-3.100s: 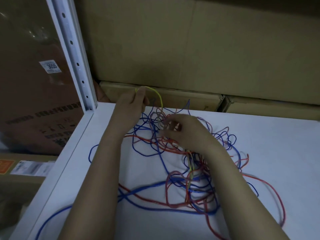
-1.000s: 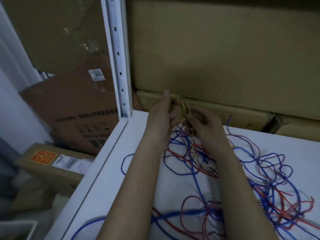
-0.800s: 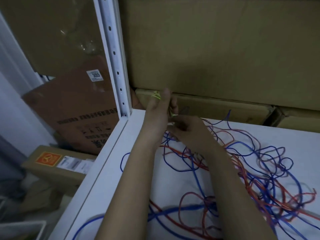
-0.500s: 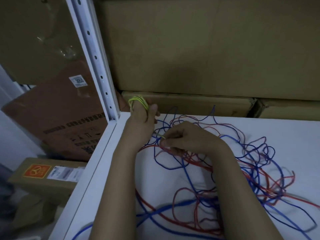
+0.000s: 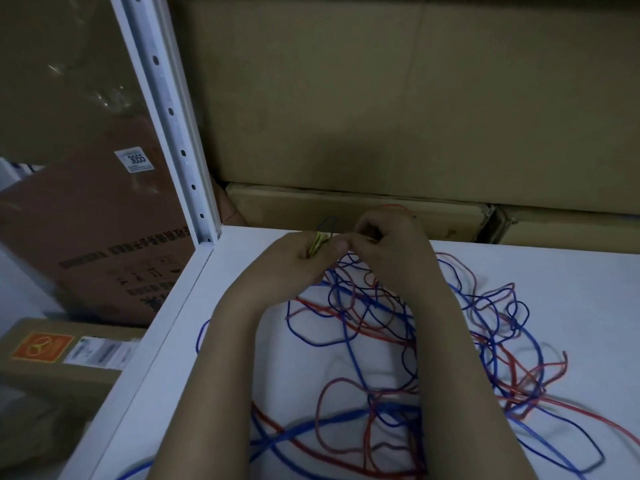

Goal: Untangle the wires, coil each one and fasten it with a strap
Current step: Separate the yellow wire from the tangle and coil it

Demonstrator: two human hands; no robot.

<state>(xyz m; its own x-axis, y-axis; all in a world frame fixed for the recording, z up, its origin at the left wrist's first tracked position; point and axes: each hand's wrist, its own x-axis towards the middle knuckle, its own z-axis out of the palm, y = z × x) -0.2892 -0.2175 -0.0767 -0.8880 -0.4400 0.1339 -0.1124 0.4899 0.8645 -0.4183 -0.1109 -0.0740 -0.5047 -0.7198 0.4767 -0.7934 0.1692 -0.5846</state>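
A tangle of blue and red wires [image 5: 433, 327] sprawls over the white table [image 5: 571, 282]. My left hand [image 5: 298, 258] grips a small coil of yellow wire [image 5: 320, 241], whose loops stick out between thumb and fingers. My right hand [image 5: 388, 244] is raised beside it at the far edge of the table, fingertips pinched on the yellow wire's free part close to the coil. Both hands nearly touch. The wire inside the right fingers is mostly hidden. No strap shows.
A white perforated upright post [image 5: 173, 126] stands at the table's far left corner. Large cardboard boxes [image 5: 381, 98] wall off the back. More boxes [image 5: 86, 237] lie on the floor to the left, past the table's left edge [image 5: 149, 358].
My left hand with the yellow coil has come down and right to meet my right hand, which rose from the tangle to the far edge. The view shifted slightly.
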